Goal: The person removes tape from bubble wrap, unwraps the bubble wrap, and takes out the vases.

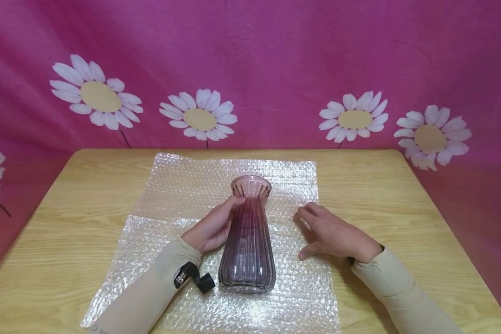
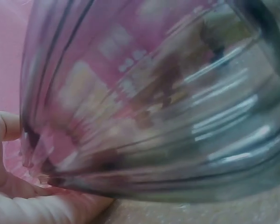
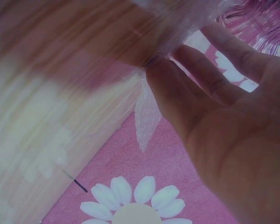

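A ribbed glass vase (image 1: 250, 236), pink at its flared mouth and smoky purple toward the base, lies over the bubble wrap (image 1: 150, 246) with its mouth pointing away from me. My left hand (image 1: 217, 225) grips the narrow neck from the left, thumb on top and the other fingers hidden behind the glass. In the left wrist view the vase (image 2: 154, 107) fills most of the picture. To the right of the vase, my right hand (image 1: 334, 232) has its fingers spread loosely, fingertips at the wrap near its right edge. In the right wrist view, those fingers (image 3: 210, 74) overlap the clear plastic.
The bubble wrap lies across the middle of a light wooden table (image 1: 371, 185), with a crease running across it. A pink cloth (image 1: 275, 60) printed with daisies hangs behind and at both sides. A small black device (image 1: 192, 276) is strapped to the left wrist.
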Motion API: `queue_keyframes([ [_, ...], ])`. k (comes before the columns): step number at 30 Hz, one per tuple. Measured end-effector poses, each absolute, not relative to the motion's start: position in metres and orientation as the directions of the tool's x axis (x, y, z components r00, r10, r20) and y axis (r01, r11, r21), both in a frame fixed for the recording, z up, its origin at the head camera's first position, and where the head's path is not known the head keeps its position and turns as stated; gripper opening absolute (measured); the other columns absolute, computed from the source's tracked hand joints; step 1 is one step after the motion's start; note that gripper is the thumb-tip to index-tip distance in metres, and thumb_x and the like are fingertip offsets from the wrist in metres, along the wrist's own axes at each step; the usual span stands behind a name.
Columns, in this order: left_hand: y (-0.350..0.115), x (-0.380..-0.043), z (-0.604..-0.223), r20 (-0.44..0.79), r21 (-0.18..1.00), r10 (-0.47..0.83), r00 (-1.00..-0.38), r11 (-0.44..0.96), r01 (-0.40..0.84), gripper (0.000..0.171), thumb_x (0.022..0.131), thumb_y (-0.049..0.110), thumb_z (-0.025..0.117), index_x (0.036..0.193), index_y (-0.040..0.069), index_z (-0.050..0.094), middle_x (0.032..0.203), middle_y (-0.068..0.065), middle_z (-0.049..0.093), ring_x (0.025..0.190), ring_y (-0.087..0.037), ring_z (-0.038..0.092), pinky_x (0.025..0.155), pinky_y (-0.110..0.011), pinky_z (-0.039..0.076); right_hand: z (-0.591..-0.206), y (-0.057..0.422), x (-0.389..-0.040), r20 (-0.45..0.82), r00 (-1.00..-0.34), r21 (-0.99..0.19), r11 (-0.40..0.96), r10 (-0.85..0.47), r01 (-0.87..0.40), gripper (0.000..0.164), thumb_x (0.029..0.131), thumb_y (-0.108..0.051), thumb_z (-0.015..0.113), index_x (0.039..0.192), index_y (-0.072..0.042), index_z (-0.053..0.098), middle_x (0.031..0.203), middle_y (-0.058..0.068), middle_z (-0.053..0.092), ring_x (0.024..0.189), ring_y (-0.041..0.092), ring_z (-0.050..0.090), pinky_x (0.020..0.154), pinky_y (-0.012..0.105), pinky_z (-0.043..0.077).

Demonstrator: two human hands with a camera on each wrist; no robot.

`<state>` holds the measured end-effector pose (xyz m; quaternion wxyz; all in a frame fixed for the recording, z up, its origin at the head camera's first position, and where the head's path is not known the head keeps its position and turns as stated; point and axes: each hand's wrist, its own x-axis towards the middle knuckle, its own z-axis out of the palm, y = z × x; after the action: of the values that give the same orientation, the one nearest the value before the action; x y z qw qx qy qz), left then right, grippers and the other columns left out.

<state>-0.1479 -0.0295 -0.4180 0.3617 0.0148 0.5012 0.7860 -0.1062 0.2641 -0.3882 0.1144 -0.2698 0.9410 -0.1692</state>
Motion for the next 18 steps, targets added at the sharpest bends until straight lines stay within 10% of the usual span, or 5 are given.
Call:
queue_keyframes([
  [18, -0.0213, -0.1451, -0.4221, -0.355, 0.794, 0.533, -0.768, -0.262, -0.549, 0.049, 0.106, 0.033, 0.046, 0.142, -0.001, 0.044, 0.107, -0.002, 0.069, 0.095, -0.015, 0.072, 0.087, -0.031, 0.064, -0.3878, 0.2651, -0.1056, -0.133, -0.826, -0.372, 0.800, -0.547, -0.471, 0.087, 0.071, -0.054, 0.087, 0.138, -0.007, 0.056, 0.136, 0.013, 0.056, 0.122, 0.028, 0.056, 0.106, 0.051, 0.054],
])
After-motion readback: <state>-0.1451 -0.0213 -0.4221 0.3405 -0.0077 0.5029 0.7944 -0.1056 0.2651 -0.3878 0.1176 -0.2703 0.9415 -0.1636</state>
